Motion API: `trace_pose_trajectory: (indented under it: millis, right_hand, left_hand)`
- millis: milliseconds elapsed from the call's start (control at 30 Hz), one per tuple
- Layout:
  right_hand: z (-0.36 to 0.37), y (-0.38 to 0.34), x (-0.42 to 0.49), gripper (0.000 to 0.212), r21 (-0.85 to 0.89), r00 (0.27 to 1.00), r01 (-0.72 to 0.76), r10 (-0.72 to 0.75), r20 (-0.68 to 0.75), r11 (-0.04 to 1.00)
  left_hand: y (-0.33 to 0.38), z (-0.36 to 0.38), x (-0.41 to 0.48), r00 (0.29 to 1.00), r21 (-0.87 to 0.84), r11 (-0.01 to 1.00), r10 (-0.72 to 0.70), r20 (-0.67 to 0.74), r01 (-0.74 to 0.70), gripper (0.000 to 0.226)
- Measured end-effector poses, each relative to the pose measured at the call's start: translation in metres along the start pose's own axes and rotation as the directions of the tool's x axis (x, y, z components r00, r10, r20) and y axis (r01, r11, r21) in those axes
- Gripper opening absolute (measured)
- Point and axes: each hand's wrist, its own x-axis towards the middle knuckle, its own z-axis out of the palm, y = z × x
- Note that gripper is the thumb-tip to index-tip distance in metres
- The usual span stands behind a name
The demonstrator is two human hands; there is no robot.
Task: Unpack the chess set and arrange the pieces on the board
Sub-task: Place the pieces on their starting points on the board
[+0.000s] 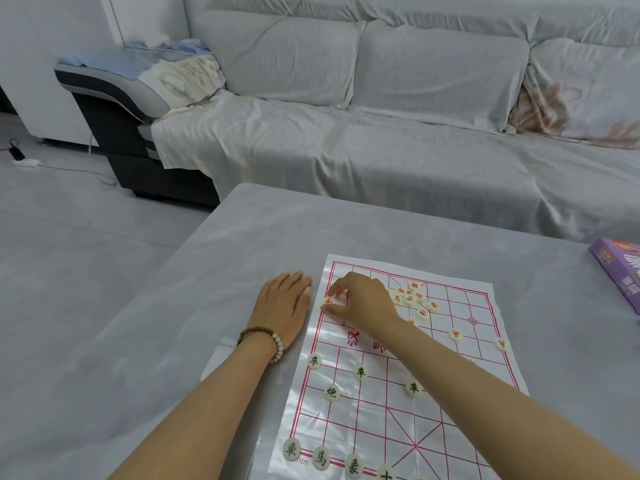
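A thin plastic board sheet [460,313] with a red grid lies on the grey table. My right hand [360,303] reaches across its far left part and pinches a white disc with a red mark [328,301] at the left edge line. My left hand [285,306] rests flat on the table just left of the sheet, fingers straight. Black-marked discs stand on the near half, among them one on the left edge [314,360] and one at the near left corner [292,449]. Several red-marked discs lie in a loose heap [410,297] near the far edge.
A purple box [620,271] lies at the table's right edge. A grey covered sofa [381,133] stands behind the table. A power strip with a cable [26,162] lies on the floor at the left. A folded plastic bag [221,355] peeks out beside my left forearm.
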Motion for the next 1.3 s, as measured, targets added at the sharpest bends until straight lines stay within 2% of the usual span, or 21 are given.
trace_pose_trajectory:
  millis: [167,333,600,933,1067,1200,1300]
  right_hand:
    - [0.002,0.001,0.0,0.022,-0.005,0.999,0.037,-0.037,0.007,0.999]
    - [0.0,0.002,-0.001,0.031,0.017,0.999,0.034,-0.034,0.021,0.999]
    - [0.005,0.003,-0.001,0.023,0.03,1.0,-0.001,0.001,-0.005,1.0]
    - [-0.007,0.005,-0.009,0.029,0.096,0.999,0.001,0.003,-0.033,0.995]
    - [-0.038,0.033,-0.017,0.028,0.171,0.992,-0.067,0.084,-0.097,0.983]
    - [-0.069,0.083,-0.03,0.024,0.211,0.964,-0.191,0.224,-0.144,0.959]
    - [-0.082,0.113,-0.039,0.023,0.203,0.946,-0.247,0.281,-0.161,0.948]
  left_hand:
    - [0.0,0.0,0.0,1.0,-0.004,1.0,0.006,-0.008,-0.006,0.045]
    - [-0.001,0.0,0.001,1.0,0.004,1.0,0.003,-0.008,-0.003,0.045]
    - [-0.001,0.0,0.001,1.0,-0.004,1.0,0.001,-0.003,-0.001,0.045]
    - [-0.001,0.0,0.0,1.0,-0.024,1.0,0.011,0.009,-0.011,0.047]
    - [-0.003,-0.002,-0.001,0.999,-0.068,0.997,0.026,0.02,-0.025,0.066]
    - [0.011,-0.01,0.002,0.996,-0.085,0.992,0.09,-0.006,-0.09,0.07]
    - [0.039,-0.014,0.007,0.982,-0.066,0.983,0.175,0.065,-0.171,0.071]
